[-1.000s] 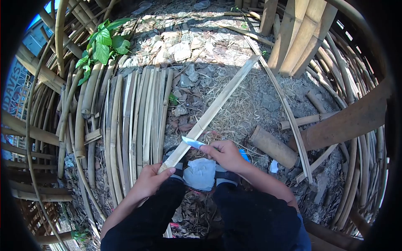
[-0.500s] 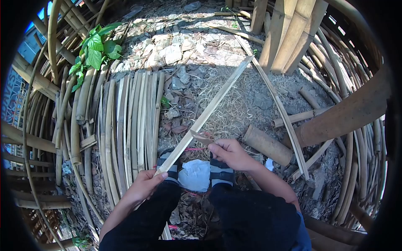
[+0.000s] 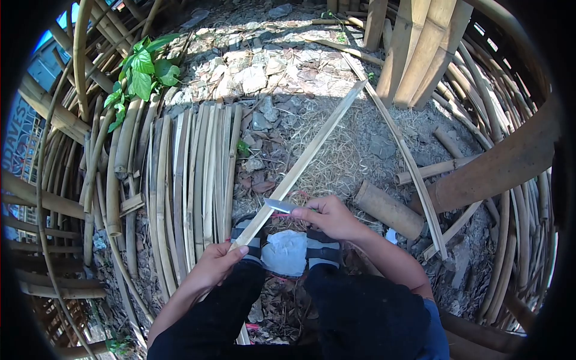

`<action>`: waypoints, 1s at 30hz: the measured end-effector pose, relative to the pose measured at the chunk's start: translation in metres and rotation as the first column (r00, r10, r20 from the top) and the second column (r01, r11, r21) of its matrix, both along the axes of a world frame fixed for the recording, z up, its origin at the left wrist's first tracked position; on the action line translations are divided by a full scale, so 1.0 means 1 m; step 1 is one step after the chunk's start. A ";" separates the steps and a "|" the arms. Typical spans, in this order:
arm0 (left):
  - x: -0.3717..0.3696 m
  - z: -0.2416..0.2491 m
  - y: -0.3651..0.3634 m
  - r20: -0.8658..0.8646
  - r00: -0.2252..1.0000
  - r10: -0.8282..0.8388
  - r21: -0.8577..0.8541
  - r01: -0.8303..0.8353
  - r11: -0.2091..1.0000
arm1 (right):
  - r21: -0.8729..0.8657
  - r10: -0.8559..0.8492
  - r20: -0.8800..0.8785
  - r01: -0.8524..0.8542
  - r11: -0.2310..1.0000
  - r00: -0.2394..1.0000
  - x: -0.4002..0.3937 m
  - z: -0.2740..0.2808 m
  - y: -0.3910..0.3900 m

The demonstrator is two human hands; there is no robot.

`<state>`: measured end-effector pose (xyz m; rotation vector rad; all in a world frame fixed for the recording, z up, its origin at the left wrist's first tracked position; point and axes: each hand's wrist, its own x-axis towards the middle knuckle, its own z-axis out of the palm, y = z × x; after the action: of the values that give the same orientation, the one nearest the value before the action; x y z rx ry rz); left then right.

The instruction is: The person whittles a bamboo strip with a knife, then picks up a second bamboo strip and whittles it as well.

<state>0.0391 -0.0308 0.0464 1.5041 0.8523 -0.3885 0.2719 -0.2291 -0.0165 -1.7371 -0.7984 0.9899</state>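
Note:
A long pale bamboo strip [image 3: 315, 147] slants from my lap up to the right, its far tip near another strip on the ground. My left hand [image 3: 219, 263] is closed around its lower part, above my left knee. In my right hand [image 3: 330, 219] is a knife [image 3: 281, 206], gripped by the handle. Its blade lies across the strip, pointing left, a short way above the left hand. Between my shoes sits a whitish, crumpled-looking piece [image 3: 284, 253] that I cannot identify. Curly shavings [image 3: 324, 153] lie on the ground under the strip.
Split bamboo strips [image 3: 192, 180] lie side by side on the left. At right are a short bamboo tube [image 3: 390, 210], a long thin strip [image 3: 408, 159] and a thick pole [image 3: 492, 168]. Upright bamboo poles [image 3: 420, 54] stand at the back right; a leafy plant [image 3: 143, 69] grows at left.
The knife has turned and moved slightly left, its blade now bright and lying over the strip. The left hand keeps its hold. The whole view has shifted a little.

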 end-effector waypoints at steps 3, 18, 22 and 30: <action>0.000 -0.004 0.000 0.023 1.000 0.001 0.033 -0.001 0.999 | -0.010 -0.012 0.046 0.012 1.000 0.999 0.001 0.003 0.000; -0.011 0.001 -0.001 -0.068 0.998 -0.011 0.008 0.011 1.000 | 0.070 -0.503 -0.160 0.518 0.852 0.849 0.087 -0.028 -0.036; -0.005 0.004 -0.001 -0.048 0.999 -0.004 -0.028 0.002 1.000 | 0.142 -0.314 -0.325 0.374 0.916 0.892 0.051 -0.004 -0.039; -0.006 0.002 -0.002 -0.056 0.998 -0.010 -0.057 0.007 0.998 | 0.031 -0.024 -0.088 0.027 0.999 0.996 0.001 0.003 -0.011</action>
<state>0.0328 -0.0325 0.0483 1.4500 0.8720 -0.4593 0.2732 -0.2406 -0.0138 -1.6610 -0.7313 1.0233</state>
